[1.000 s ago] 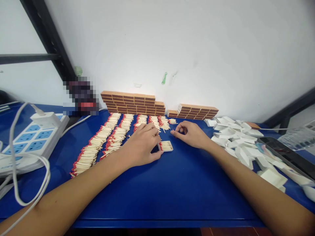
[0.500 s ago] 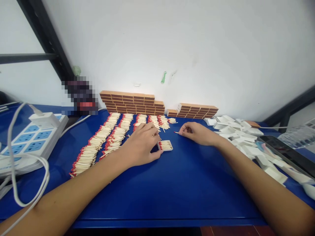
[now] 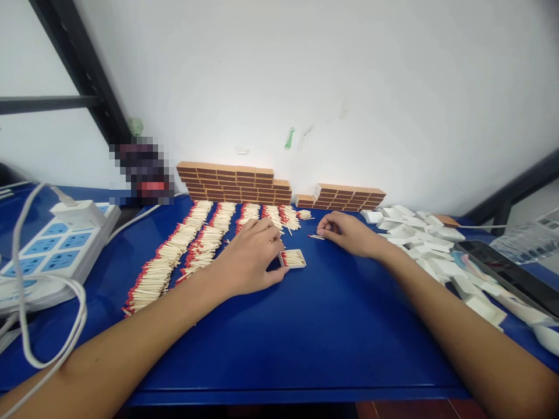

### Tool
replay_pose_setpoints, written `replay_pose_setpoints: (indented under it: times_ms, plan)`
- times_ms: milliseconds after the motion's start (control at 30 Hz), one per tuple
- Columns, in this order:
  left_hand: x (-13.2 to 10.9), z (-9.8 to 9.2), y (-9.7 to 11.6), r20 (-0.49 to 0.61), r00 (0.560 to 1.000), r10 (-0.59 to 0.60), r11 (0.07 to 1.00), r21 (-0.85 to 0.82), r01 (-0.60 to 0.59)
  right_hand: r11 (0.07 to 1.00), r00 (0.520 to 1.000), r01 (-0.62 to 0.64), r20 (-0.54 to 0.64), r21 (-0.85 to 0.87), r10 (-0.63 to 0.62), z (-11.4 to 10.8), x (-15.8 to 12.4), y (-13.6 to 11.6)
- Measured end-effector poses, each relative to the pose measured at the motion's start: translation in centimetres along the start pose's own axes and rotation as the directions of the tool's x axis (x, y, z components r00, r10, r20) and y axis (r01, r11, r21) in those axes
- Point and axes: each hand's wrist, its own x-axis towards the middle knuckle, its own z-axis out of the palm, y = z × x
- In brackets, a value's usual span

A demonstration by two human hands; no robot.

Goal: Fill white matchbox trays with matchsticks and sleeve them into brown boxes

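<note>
My left hand [image 3: 255, 256] curves around the left end of a small white matchbox tray [image 3: 304, 265], thumb in front and fingers behind. Several red-headed matches [image 3: 292, 258] lie inside it. To the right, my right hand [image 3: 343, 233] rests low over the table, fingers curled and pinched at the stick ends of a few loose matches [image 3: 315, 237]. Their red heads point left. Beyond my left hand, long rows of matches [image 3: 174, 250] lie on the table, partly hidden by my left arm. A small bunch of matches [image 3: 304, 215] sits farther back.
Stacked matchboxes [image 3: 231, 183] and a lower matchbox stack [image 3: 351, 196] stand against the wall. White empty trays [image 3: 437, 244] are heaped at right beside a dark phone [image 3: 509, 273]. A power strip [image 3: 56, 250] with white cables is at left on the blue table [image 3: 279, 349].
My right hand has shifted slightly, its fingertips a little higher, and more of the loose matches shows below them. My left hand stays at the tray.
</note>
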Motion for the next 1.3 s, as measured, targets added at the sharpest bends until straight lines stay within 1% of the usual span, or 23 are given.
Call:
replay_pose_setpoints:
  times_ms: [167, 267, 333, 467, 533, 567, 633, 700, 767, 833, 1000, 1200, 1300]
  plan:
    - [0.0, 0.0, 0.1, 0.015, 1.0, -0.008, 1.0, 0.008, 0.008, 0.999, 1.0, 0.023, -0.005, -0.044, -0.023, -0.6, 0.1, -0.1]
    - [0.0, -0.1, 0.1, 0.008, 1.0, -0.002, 1.0, 0.005, 0.002, 0.999, 0.997, 0.027, 0.072, -0.046, -0.024, -1.2, -0.1, -0.3]
    - [0.0, -0.1, 0.1, 0.006, 1.0, -0.001, 1.0, 0.003, 0.001, 0.998, 0.995, 0.007, 0.097, -0.068, 0.0, -1.4, -0.2, -0.3]
    - [0.0, -0.2, 0.1, 0.016, 1.0, -0.012, 1.0, 0.006, 0.012, 0.984, 0.995, -0.064, 0.061, -0.169, 0.075, -1.5, -0.2, -0.2]
    - [0.0, -0.2, 0.1, 0.016, 1.0, -0.012, 1.0, 0.005, 0.012, 0.981, 0.996, -0.069, 0.042, -0.18, 0.078, -1.6, -0.2, -0.2]
    - [0.0, -0.2, 0.1, 0.015, 1.0, -0.01, 1.0, 0.003, 0.01, 0.985, 0.998, -0.05, 0.031, -0.163, 0.056, -1.7, -0.2, -0.2]
    - [0.0, -0.2, 0.1, 0.011, 1.0, -0.006, 1.0, 0.0, 0.006, 0.994, 0.999, 0.032, 0.014, -0.1, -0.031, -1.8, -0.2, -0.1]
    - [0.0, -0.1, 0.1, 0.006, 1.0, -0.002, 1.0, 0.0, 0.002, 0.991, 0.991, 0.129, 0.031, -0.04, -0.128, -1.7, -0.2, 0.2]
    - [0.0, -0.1, 0.1, -0.001, 1.0, 0.002, 1.0, 0.001, -0.002, 0.986, 0.984, 0.168, 0.061, -0.008, -0.167, -1.5, -0.2, 0.5]
    - [0.0, -0.1, 0.1, -0.003, 1.0, 0.0, 1.0, -0.001, 0.0, 0.989, 0.987, 0.145, 0.071, -0.003, -0.144, -1.4, -0.2, 0.9]
    - [0.1, -0.2, 0.2, 0.014, 1.0, -0.015, 1.0, -0.017, 0.015, 0.994, 0.994, 0.107, 0.034, -0.034, -0.106, -1.5, -0.1, 1.4]
    - [0.0, -0.2, 0.1, 0.011, 1.0, -0.011, 1.0, -0.01, 0.011, 0.996, 0.996, 0.053, 0.074, -0.072, -0.048, -1.6, -0.2, 1.4]
    - [0.0, -0.1, 0.0, 0.01, 1.0, -0.013, 1.0, -0.014, 0.013, 0.997, 0.997, 0.043, 0.071, -0.067, -0.038, -1.4, -0.3, 1.0]
